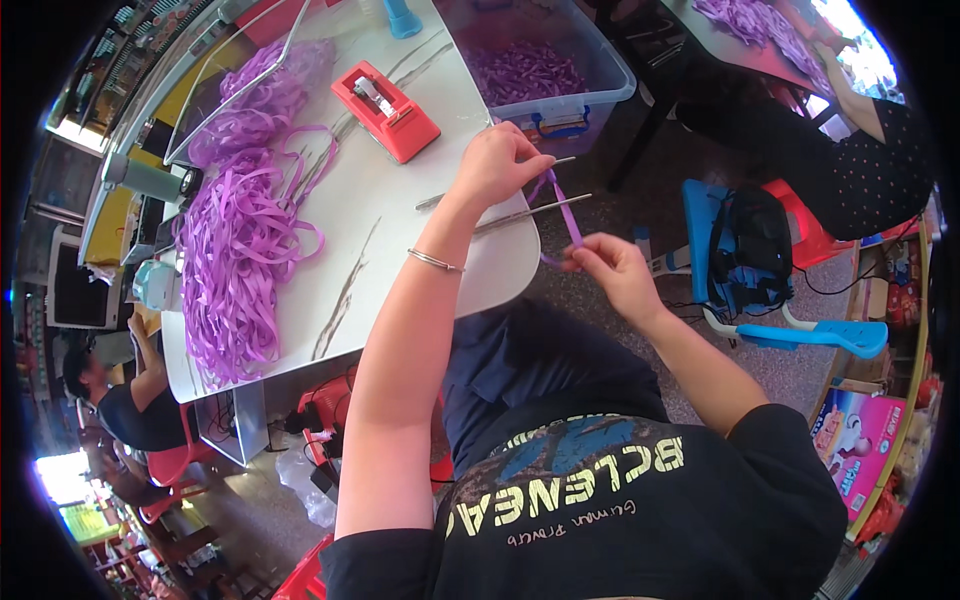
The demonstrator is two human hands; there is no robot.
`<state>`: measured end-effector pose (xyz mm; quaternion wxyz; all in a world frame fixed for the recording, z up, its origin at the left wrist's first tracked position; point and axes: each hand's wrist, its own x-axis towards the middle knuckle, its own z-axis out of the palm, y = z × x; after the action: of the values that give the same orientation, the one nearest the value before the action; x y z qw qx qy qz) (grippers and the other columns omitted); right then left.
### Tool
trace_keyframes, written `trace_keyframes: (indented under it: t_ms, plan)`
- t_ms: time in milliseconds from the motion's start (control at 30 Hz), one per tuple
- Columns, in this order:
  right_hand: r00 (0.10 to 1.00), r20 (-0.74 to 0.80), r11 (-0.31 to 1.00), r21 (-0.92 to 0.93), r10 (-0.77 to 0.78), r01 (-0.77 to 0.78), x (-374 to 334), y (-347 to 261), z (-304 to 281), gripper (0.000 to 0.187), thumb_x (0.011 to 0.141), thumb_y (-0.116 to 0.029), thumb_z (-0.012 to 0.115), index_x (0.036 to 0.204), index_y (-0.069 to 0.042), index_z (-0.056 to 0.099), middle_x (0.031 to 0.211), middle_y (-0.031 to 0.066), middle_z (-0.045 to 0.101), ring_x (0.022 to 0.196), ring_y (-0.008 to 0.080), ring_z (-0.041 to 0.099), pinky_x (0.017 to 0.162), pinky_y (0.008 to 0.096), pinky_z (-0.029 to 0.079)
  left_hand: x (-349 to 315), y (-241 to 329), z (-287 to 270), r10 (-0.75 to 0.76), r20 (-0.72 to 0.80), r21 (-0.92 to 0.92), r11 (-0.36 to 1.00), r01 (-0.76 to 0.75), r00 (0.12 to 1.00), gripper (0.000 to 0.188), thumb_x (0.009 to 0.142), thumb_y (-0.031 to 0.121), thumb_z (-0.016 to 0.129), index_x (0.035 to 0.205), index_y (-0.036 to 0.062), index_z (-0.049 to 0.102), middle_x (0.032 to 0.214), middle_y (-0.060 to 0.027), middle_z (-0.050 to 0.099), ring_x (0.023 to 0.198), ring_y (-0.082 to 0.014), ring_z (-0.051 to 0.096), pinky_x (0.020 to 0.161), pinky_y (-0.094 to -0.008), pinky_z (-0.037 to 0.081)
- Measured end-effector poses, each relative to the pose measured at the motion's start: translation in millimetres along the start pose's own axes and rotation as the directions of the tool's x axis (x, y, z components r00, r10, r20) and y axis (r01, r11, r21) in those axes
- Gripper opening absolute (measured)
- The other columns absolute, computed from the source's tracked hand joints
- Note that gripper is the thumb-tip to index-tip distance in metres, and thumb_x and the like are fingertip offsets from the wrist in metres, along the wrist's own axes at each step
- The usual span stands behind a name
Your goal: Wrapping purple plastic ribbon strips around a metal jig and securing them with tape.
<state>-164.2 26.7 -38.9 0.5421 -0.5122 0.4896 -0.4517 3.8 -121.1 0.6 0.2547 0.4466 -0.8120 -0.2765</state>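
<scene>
A narrow purple ribbon (566, 208) runs between my hands, beside two thin metal rods (540, 208) that jut past the table's right edge. My left hand (500, 165) is closed at the rods' tips, pinching the ribbon's upper part; the fingertips are partly hidden. Lower and to the right, my right hand (612, 270) pinches the ribbon's other part between thumb and fingers. On the white marbled table (335, 215), a red tape dispenser (385, 110) stands left of my left hand. Farther left lies a big tangled heap of purple ribbon (235, 260).
Beyond the table's edge stands a clear plastic bin (600, 85) with many purple pieces inside. A blue chair (715, 250) holding a black bag is at the right. Co-workers sit far right (850, 170) and far left (130, 400). A lamp-like green cylinder (150, 178) borders the heap.
</scene>
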Motion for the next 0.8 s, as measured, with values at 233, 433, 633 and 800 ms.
trace_keyframes:
  t_ms: [233,433,633,800]
  plan:
    - [0.991,0.050,0.991,-0.053,0.122,-0.119,-66.8,-11.0,-4.5,0.016,0.086,-0.011,0.056,0.092,0.002,0.063,0.082,0.0073,0.066,0.081,0.0116,0.061,0.076,0.0245,0.046,-2.0,-2.9,-0.9,0.025,0.025,-0.047,0.999,-0.024,0.999,0.020,0.073,0.025,0.067,0.075,0.0056,0.070,0.084,-0.0092,0.061,0.081,-0.0243,0.057,0.074,-0.0344,0.045]
    - [0.995,0.063,0.991,-0.113,0.083,-0.076,-114.5,-21.4,-12.1,0.009,0.080,-0.010,0.063,0.085,-0.004,0.068,0.080,0.0067,0.065,0.081,0.0134,0.060,0.074,0.0264,0.045,-2.1,0.4,-1.6,0.011,0.045,-0.050,0.999,-0.009,0.999,0.020,0.075,0.023,0.066,0.077,0.0037,0.069,0.087,-0.0093,0.060,0.082,-0.0240,0.057,0.074,-0.0336,0.045]
    - [0.977,0.208,0.958,-0.288,0.047,0.015,-148.0,-43.4,-18.9,0.010,0.076,-0.011,0.066,0.085,-0.010,0.071,0.075,0.0025,0.063,0.077,0.0121,0.055,0.074,0.0268,0.041,-3.4,1.8,-4.1,-0.004,0.082,-0.038,0.999,0.007,0.997,0.024,0.080,0.023,0.064,0.080,-0.0010,0.065,0.090,-0.0048,0.056,0.076,-0.0159,0.054,0.066,-0.0294,0.043]
    - [0.947,0.313,0.985,-0.126,-0.070,0.115,-159.0,-36.5,-22.8,0.013,0.078,-0.008,0.064,0.090,-0.008,0.069,0.083,0.0063,0.066,0.078,0.0132,0.058,0.072,0.0260,0.045,-2.7,3.1,-3.1,-0.038,0.081,-0.052,0.998,0.043,0.996,0.021,0.078,0.022,0.065,0.078,0.0021,0.069,0.090,-0.0080,0.059,0.080,-0.0228,0.057,0.072,-0.0323,0.045]
